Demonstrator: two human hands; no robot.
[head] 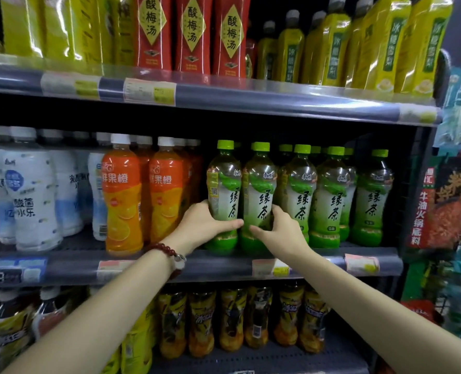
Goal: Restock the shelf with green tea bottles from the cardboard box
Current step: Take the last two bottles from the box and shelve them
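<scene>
On the middle shelf [224, 261], a row of green tea bottles stands upright at the front, all with green caps. Both hands are on the two bottles at the left end of that row. The left hand [205, 225] is wrapped around the low part of the first green tea bottle [222, 195] — thumb across the front, fingers curled behind it. A dark red bead bracelet [170, 252] sits on that wrist. The right hand [278, 228] holds the second green tea bottle [259, 195] just beside it, thumb on the front and fingers around the right side. Both bottles look like they stand on the shelf, but the bottoms are partly hidden, so that is hard to tell.

More green tea bottles [332, 195] fill the shelf to the right. To the left stand orange juice bottles [121, 195] — and past them, white bottles [29, 190]. The cardboard box is not in view.
</scene>
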